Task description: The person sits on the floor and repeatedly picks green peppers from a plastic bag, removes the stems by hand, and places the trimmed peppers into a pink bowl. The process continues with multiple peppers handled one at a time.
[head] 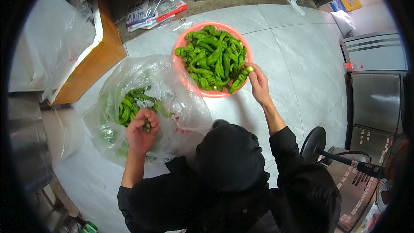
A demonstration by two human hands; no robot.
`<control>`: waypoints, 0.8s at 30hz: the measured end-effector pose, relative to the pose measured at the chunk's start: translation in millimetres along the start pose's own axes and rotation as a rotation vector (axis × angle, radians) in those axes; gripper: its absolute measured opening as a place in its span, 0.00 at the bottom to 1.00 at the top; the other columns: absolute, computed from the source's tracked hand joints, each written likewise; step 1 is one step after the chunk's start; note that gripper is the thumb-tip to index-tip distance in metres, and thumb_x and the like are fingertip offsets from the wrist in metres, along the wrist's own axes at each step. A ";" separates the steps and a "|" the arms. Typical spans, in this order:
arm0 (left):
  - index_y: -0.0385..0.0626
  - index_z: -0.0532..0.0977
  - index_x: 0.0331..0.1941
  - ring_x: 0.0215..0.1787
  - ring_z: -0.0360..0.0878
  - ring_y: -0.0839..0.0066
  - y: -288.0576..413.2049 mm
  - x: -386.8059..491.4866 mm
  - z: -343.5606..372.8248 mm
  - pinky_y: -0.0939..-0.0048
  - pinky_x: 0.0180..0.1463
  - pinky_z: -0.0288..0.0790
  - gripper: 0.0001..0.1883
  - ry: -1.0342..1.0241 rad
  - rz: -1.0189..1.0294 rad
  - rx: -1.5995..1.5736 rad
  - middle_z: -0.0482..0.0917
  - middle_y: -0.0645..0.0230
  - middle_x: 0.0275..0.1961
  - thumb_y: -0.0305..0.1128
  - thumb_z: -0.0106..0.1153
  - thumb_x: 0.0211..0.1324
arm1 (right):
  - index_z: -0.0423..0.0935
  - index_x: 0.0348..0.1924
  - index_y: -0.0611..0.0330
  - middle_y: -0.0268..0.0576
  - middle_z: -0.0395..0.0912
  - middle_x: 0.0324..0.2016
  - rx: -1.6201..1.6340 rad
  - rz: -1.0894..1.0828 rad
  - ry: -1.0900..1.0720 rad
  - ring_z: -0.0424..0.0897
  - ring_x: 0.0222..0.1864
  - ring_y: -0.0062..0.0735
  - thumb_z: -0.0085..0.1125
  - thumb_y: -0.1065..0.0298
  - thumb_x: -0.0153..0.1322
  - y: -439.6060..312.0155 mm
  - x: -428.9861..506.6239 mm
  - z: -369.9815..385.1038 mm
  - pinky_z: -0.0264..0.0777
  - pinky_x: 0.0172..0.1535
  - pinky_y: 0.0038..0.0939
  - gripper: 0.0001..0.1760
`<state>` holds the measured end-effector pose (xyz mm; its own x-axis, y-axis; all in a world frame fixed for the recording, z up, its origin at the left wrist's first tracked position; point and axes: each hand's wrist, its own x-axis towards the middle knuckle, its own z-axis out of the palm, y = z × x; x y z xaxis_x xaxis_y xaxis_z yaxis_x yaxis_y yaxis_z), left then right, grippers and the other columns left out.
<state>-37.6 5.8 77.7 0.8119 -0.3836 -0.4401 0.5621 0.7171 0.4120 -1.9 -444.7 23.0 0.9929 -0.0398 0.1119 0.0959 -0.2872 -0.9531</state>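
My right hand (258,81) pinches the pale stem end of a green pepper (240,81) at the right rim of a round pink plastic basket (179,78). Many wrinkled green peppers (210,58) fill that basket. Palm up and fingers curled, my left hand (142,132) holds small pepper stems (147,125). It is over a large translucent plastic bag (187,110) lying spread on the floor, left of the basket. More green peppers (127,106) lie inside the bag.
A white bucket (71,132) stands left of the bag, by a wooden-sided cabinet (93,68). Printed plastic packaging (152,13) lies beyond. At the right are a stand with a round black base (313,145) and a metal cabinet (375,97). Grey tile floor (278,58) surrounds the basket.
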 end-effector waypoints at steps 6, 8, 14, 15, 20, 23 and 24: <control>0.49 0.69 0.38 0.37 0.65 0.77 6.3 -3.8 18.7 0.71 0.42 0.67 0.06 0.154 0.046 -0.103 0.67 0.73 0.37 0.35 0.52 0.61 | 0.73 0.64 0.69 0.50 0.77 0.59 0.065 0.127 0.066 0.76 0.61 0.40 0.47 0.62 0.84 7.0 4.0 1.8 0.67 0.66 0.37 0.22; 0.51 0.68 0.36 0.36 0.65 0.78 7.2 4.6 23.0 0.71 0.43 0.67 0.06 0.164 0.051 -0.112 0.66 0.74 0.36 0.38 0.52 0.66 | 0.70 0.70 0.62 0.49 0.74 0.63 -0.445 0.002 0.183 0.75 0.60 0.40 0.52 0.63 0.82 41.8 10.4 -21.8 0.68 0.65 0.39 0.24; 0.56 0.63 0.30 0.30 0.62 0.81 61.9 -14.0 39.0 0.75 0.32 0.59 0.18 0.277 0.168 -0.127 0.62 0.78 0.29 0.51 0.46 0.77 | 0.62 0.74 0.61 0.48 0.68 0.68 -0.187 0.151 0.337 0.75 0.57 0.39 0.57 0.65 0.79 43.7 0.9 -7.6 0.77 0.55 0.37 0.32; 0.56 0.64 0.31 0.27 0.61 0.82 85.4 -20.6 40.4 0.77 0.28 0.58 0.19 0.247 0.184 -0.152 0.62 0.78 0.28 0.52 0.45 0.78 | 0.62 0.74 0.62 0.48 0.67 0.69 -0.193 0.189 0.400 0.75 0.58 0.38 0.57 0.66 0.80 38.4 -3.8 2.3 0.77 0.55 0.37 0.31; 0.50 0.66 0.33 0.22 0.58 0.80 226.8 -52.9 125.7 0.73 0.23 0.54 0.24 0.160 1.154 0.712 0.64 0.74 0.25 0.54 0.35 0.82 | 0.69 0.68 0.64 0.44 0.77 0.57 -0.157 0.126 0.279 0.74 0.53 0.29 0.54 0.67 0.82 9.7 -29.1 35.0 0.72 0.54 0.31 0.22; 0.47 0.64 0.31 0.24 0.58 0.79 331.9 -66.3 200.0 0.72 0.27 0.56 0.27 0.287 1.591 0.639 0.64 0.72 0.25 0.55 0.32 0.82 | 0.72 0.63 0.64 0.41 0.76 0.54 -0.191 0.088 0.219 0.76 0.50 0.30 0.53 0.71 0.80 6.9 -38.0 45.6 0.72 0.49 0.30 0.19; 0.47 0.63 0.30 0.24 0.59 0.79 369.6 -73.4 222.4 0.72 0.28 0.57 0.27 0.274 1.735 0.636 0.64 0.71 0.24 0.55 0.31 0.82 | 0.73 0.62 0.64 0.42 0.76 0.54 -0.222 0.048 0.200 0.76 0.49 0.31 0.53 0.72 0.79 -2.9 -38.3 47.3 0.72 0.48 0.30 0.18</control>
<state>145.6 169.5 439.7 0.4614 0.5818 0.6698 -0.7387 -0.1661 0.6532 -36.9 -397.0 8.2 0.9605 -0.2395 0.1419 0.0092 -0.4820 -0.8761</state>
